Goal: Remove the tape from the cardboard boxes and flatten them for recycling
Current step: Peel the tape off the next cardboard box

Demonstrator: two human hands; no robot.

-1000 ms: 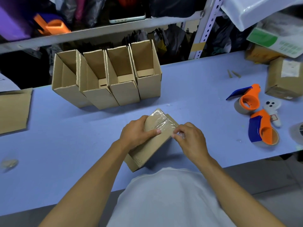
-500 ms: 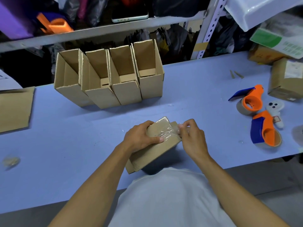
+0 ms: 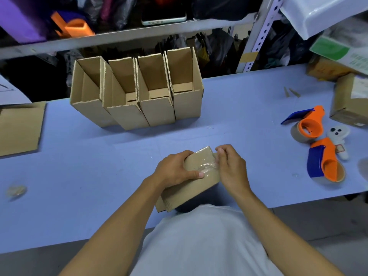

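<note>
I held the taped box [image 3: 191, 182] tilted above the near edge of the desk [image 3: 83, 176], my left hand [image 3: 175, 172] curled round it to steady it, thumb on the clear tape [image 3: 207, 166]. My right hand [image 3: 232, 168] worked at the tape's far edge, fingers [image 3: 221, 152] apparently pinching it, likely to peel. Four opened boxes [image 3: 137, 92] stood behind. No writing was legible.

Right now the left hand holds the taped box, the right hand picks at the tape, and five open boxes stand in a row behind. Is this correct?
Not quite: the head view shows four open boxes in the row, not five. The rest holds: the left hand holds the taped box and the right hand picks at the tape.
</note>
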